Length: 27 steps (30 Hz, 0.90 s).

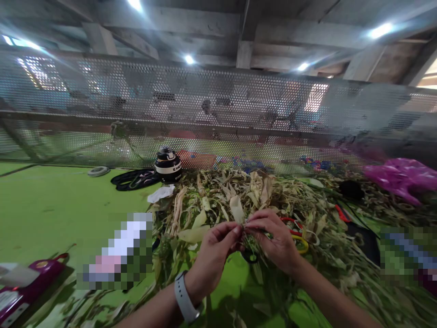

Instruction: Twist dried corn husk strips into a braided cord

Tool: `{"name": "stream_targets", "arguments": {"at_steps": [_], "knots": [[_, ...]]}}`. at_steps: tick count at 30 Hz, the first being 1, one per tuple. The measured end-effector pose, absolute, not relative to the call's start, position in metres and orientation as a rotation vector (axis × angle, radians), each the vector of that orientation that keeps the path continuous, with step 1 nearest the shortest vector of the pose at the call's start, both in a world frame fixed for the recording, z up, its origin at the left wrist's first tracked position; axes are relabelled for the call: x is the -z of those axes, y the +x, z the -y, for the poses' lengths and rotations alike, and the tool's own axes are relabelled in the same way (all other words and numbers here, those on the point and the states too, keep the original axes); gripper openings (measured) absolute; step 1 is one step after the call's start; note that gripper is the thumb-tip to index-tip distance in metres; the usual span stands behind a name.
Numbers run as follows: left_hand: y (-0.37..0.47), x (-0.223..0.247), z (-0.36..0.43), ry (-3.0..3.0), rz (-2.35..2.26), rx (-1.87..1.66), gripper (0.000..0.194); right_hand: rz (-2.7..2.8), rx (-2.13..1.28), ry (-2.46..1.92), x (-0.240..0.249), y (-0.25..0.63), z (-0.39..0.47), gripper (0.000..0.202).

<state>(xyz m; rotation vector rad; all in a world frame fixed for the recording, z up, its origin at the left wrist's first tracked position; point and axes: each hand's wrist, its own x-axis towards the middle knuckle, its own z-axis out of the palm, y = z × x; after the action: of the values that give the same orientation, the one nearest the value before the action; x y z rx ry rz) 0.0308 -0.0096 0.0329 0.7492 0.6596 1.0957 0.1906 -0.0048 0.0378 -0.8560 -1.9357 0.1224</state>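
Note:
My left hand [216,250], with a pale watch strap on its wrist, is closed, thumb and forefinger pinched together. Facing it, my right hand [277,241] is closed too, its fingertips pressed against the same spot. Between them a pale dried husk strip [236,208] stands up from the fingertips, its lower end hidden by my fingers. Both hands are above a heap of dry husks [221,187]. By my right hand lie a red loop [290,220] and a yellow loop [303,245], perhaps tool handles. A black ring [251,258] sits below the fingers.
A perforated metal screen [191,109] runs behind the green table [68,200]. Near it stand a black jar with a white band [167,165], a black pouch [133,179] and a tape roll [99,171]. A magenta device [37,278] lies left, a pink plastic bag [403,177] right.

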Motion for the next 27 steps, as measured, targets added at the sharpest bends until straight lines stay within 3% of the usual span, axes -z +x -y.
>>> {"name": "stream_targets", "arguments": {"at_steps": [9,16,27], "knots": [[0.027,-0.037,0.013,0.467,-0.567,-1.006,0.016,2.084,0.088,-0.753,-0.035,0.202,0.002,0.026],[0.030,-0.037,0.017,0.458,-0.519,-0.972,0.008,2.003,0.214,-0.771,-0.030,0.190,0.009,0.021],[0.035,-0.034,0.022,0.807,-0.628,-1.070,0.013,1.835,-0.105,-0.993,-0.031,0.182,0.011,0.008]]}}
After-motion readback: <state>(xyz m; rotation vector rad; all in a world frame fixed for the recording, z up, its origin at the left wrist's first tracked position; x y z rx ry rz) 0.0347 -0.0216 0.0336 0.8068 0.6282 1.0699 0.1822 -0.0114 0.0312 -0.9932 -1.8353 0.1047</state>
